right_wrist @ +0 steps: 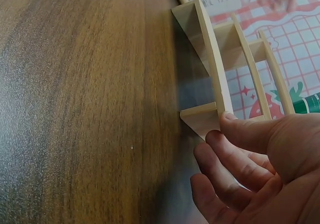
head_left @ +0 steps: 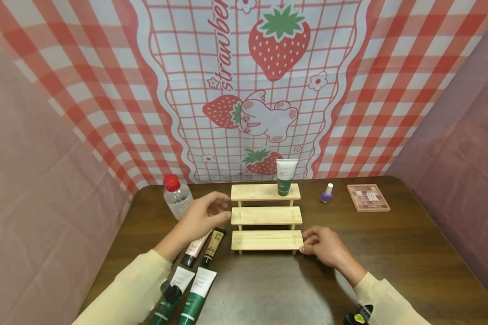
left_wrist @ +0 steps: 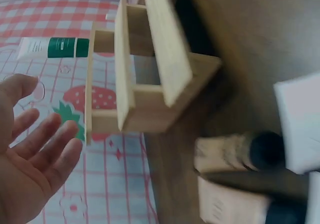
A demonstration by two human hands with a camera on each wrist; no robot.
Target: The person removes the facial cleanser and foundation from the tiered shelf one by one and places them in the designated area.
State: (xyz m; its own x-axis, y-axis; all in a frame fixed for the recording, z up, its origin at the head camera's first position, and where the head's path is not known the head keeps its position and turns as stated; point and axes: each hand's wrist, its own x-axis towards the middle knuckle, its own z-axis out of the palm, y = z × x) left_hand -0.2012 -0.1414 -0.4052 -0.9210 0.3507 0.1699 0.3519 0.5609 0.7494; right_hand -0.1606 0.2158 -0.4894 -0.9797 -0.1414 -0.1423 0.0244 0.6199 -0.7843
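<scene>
A three-tiered pale wooden step rack [head_left: 264,240] stands mid-table. My right hand [head_left: 326,246] holds the right end of its lowest step, the thumb [right_wrist: 250,131] on the board's edge and fingertips curled below. At the rack's left, my left hand [head_left: 199,217] hovers close to the upper steps, its fingers loosely bent. The left wrist view shows that palm [left_wrist: 25,179] bare and apart from the wood. A white-and-green squeeze tube [head_left: 284,178] stands cap down on the top step, towards its right end.
Left of the rack are a clear bottle with a red cap [head_left: 172,183], a black-and-gold tube [head_left: 213,246], a beige tube [head_left: 195,248] and two larger green-and-white tubes [head_left: 197,295]. Purple nail polish [head_left: 327,197] and a palette [head_left: 368,197] sit right. A strawberry-print cloth [head_left: 333,149] hangs behind.
</scene>
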